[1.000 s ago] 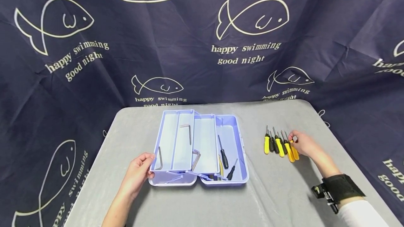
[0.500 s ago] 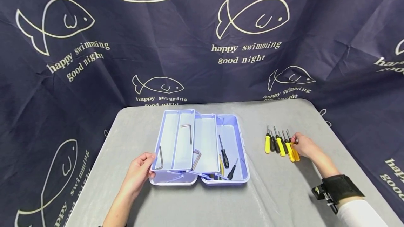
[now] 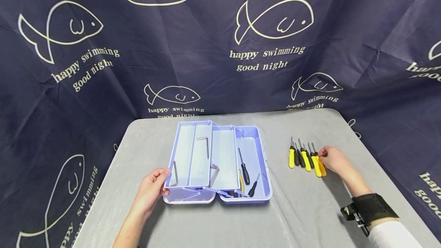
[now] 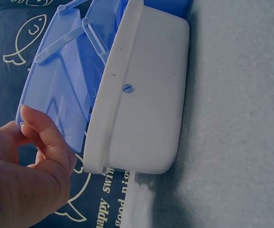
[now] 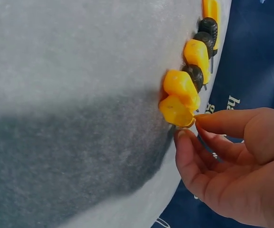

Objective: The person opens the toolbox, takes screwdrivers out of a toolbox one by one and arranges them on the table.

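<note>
My left hand (image 3: 151, 190) grips the near left corner of the upper tray of an open lilac toolbox (image 3: 267, 179). In the left wrist view, that hand's (image 4: 37, 166) thumb and fingers meet at the tray's (image 4: 63, 71) edge. To the right, my right hand (image 3: 334, 160) pinches the yellow handle of the rightmost screwdriver (image 3: 322, 167) in a row on the table. The right wrist view has the thumb and fingers of the right hand (image 5: 237, 161) on that screwdriver's (image 5: 174, 111) handle; its shaft is hidden. Beside it lies another yellow-handled screwdriver (image 3: 316, 167).
Hex keys lie in the trays, one hex key (image 3: 175, 173) at the left. The toolbox's bottom holds a black screwdriver (image 3: 244, 169) and a smaller black one (image 3: 254, 187). More yellow and black screwdrivers continue the row leftward on the grey table (image 3: 293, 209). A dark curtain (image 3: 220, 49) hangs behind.
My right hand has shifted very slightly at the end screwdriver. The left hand and the toolbox have stayed in place.
</note>
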A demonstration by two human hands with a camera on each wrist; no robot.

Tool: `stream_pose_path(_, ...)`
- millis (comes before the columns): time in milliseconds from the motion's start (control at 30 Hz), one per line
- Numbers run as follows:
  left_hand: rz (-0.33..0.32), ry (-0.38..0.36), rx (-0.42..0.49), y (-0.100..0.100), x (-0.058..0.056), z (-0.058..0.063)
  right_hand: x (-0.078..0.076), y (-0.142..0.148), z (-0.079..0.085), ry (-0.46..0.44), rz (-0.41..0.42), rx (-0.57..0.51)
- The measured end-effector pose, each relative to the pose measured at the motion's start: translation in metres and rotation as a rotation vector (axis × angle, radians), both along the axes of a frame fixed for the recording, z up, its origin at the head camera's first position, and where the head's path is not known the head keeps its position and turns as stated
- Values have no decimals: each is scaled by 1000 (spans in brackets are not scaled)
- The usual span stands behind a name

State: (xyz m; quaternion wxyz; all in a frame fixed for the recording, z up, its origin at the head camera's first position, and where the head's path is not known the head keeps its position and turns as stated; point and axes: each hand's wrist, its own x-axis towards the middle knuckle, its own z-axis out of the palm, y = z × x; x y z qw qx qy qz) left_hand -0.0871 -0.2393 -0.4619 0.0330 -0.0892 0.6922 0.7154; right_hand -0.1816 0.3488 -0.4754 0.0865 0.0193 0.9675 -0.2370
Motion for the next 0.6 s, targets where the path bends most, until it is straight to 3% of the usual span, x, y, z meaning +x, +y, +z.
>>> stream_pose_path(333, 0, 2, -1, 0, 0, -1, 6, -7, -10, 106, 6, 18)
stream_pose_path(600, 3, -2, -2, 0, 0, -1, 4, -7, -13, 102, -6, 28)
